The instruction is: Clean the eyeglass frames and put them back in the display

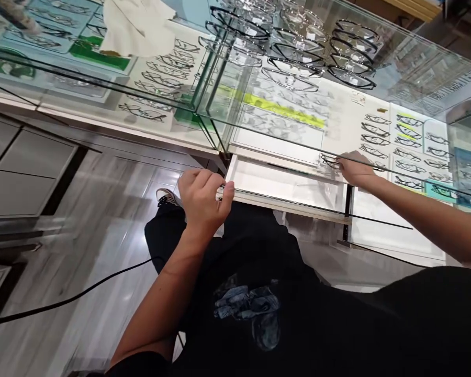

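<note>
Inside the glass display case, my right hand (355,167) is closed on a pair of eyeglasses (329,161) just above the white shelf. My left hand (204,196) is curled up at the left front corner of a pulled-out white drawer (286,180). Its fingers hide what they grip, though a small pale bit shows below them. Rows of eyeglasses (374,136) lie on the shelf to the right of my right hand. A white panel with a yellow strip (282,110) lies behind the drawer, seen through glass.
More frames (298,52) stand on the upper glass shelf. At the left, a white cloth (135,29) lies on the glass over a green tray (98,52). Glass edges run across the counter. A black cable (74,298) crosses above the grey floor (102,235), near white cabinets (23,178).
</note>
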`<state>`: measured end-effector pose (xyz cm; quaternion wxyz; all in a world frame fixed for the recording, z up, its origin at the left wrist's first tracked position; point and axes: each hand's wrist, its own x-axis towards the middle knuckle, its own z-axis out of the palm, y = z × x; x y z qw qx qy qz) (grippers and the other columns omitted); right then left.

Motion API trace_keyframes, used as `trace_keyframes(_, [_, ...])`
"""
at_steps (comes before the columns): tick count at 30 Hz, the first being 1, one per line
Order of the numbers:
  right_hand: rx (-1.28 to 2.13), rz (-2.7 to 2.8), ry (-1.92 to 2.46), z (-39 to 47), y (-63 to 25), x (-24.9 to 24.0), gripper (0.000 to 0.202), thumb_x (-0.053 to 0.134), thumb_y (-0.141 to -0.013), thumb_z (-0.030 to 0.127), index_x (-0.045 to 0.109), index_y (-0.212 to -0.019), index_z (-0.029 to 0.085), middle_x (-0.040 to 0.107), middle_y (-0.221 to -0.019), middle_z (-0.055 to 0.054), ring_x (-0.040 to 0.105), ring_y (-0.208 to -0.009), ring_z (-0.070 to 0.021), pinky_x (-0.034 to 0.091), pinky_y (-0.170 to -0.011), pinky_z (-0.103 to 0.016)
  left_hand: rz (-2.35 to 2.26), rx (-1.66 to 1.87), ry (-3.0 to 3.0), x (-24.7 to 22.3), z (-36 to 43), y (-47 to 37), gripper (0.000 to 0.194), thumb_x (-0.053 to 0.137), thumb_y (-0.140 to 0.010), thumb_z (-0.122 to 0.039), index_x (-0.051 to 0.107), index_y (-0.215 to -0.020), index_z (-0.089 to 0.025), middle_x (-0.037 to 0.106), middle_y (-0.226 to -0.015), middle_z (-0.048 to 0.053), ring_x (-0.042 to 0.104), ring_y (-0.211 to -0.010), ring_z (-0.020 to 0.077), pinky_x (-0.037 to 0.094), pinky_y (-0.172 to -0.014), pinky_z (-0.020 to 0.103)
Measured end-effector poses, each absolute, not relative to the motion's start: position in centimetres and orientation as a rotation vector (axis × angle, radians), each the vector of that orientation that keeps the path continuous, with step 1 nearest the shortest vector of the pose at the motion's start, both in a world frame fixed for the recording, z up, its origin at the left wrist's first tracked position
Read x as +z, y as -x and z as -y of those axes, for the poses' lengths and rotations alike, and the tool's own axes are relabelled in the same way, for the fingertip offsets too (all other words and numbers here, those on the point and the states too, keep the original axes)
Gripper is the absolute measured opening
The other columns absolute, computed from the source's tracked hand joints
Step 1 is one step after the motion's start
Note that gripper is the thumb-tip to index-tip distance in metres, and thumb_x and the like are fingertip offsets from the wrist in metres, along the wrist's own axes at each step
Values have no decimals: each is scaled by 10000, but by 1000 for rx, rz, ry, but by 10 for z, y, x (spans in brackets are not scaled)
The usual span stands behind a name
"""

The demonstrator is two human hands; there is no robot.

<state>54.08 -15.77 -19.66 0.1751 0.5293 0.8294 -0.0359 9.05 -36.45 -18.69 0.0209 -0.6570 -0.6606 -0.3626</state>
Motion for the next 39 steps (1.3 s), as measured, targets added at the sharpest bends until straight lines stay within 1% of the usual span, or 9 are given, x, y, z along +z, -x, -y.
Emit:
trace_keyframes(2, [-37, -2349, -1551, 140, -560, -206, 308, 492, -1032, 200, 786, -1086, 127, 777, -1332, -237, 632, -1219, -413, 519, -1007, -530, 2030, -1117, 2028, -187, 364, -91, 319, 537, -1047, -447, 571, -788, -262, 643, -806, 98, 606, -978, 341, 411, -904, 515])
trace_keyframes(5, [-39, -2362, -1567, 122, -575, -217, 301, 515, -1034, 175, 753, -1209, 119, 700, -1519, -200, 554, -1299, -377, 456, -1090, -513, 2031, -1089, 2017, -188, 363, -90, 320, 528, -1048, -449, 559, -787, -266, 628, -805, 99, 611, -1001, 347, 409, -901, 513])
trace_keyframes(7, [-39, -2354, -1573, 117, -578, -226, 308, 536, -1028, 162, 739, -1255, 116, 681, -1551, -188, 527, -1321, -368, 437, -1100, -505, 2045, -1069, 2021, -188, 363, -89, 323, 528, -1046, -454, 553, -784, -267, 621, -806, 97, 618, -1017, 349, 406, -914, 515])
trace_keyframes(14, [55, -2407, -1554, 122, -583, -255, 336, 505, -1036, 173, 759, -1253, 136, 723, -1492, -150, 535, -1273, -384, 427, -1034, -506, 2049, -1077, 2033, -188, 364, -89, 312, 536, -1045, -447, 561, -795, -263, 633, -816, 100, 612, -1037, 353, 393, -922, 506])
trace_keyframes(20, [110, -2463, -1522, 130, -590, -262, 317, 505, -1030, 149, 733, -1250, 138, 740, -1426, -188, 532, -1218, -364, 383, -950, -476, 2048, -1118, 2036, -190, 364, -89, 330, 521, -1051, -454, 552, -785, -260, 610, -794, 101, 590, -1009, 349, 385, -940, 508])
trace_keyframes(29, [128, -2436, -1529, 149, -583, -258, 368, 466, -1009, 188, 753, -1232, 130, 759, -1292, -211, 586, -1217, -430, 426, -945, -516, 2008, -1121, 2035, -190, 364, -89, 306, 539, -1050, -431, 561, -800, -256, 622, -812, 103, 582, -1022, 347, 379, -925, 502])
trace_keyframes(32, [146, -2450, -1530, 154, -581, -256, 378, 457, -1013, 209, 759, -1227, 133, 725, -1400, -215, 576, -1271, -439, 441, -989, -534, 2017, -1108, 2029, -190, 364, -89, 317, 533, -1052, -439, 554, -796, -254, 616, -813, 103, 579, -1021, 345, 376, -919, 502])
trace_keyframes(35, [155, -2460, -1523, 160, -580, -256, 396, 429, -1022, 226, 778, -1184, 134, 634, -1573, -209, 550, -1341, -443, 435, -1070, -572, 2025, -1117, 2025, -190, 364, -90, 331, 522, -1053, -450, 544, -787, -255, 609, -804, 104, 581, -1015, 347, 372, -912, 505])
trace_keyframes(39, [124, -2464, -1555, 163, -580, -257, 372, 475, -996, 246, 788, -1171, 146, 585, -1640, -200, 532, -1367, -450, 428, -1116, -606, 2025, -1120, 2027, -190, 364, -89, 327, 519, -1053, -446, 541, -787, -256, 616, -811, 106, 586, -1021, 349, 377, -919, 508])
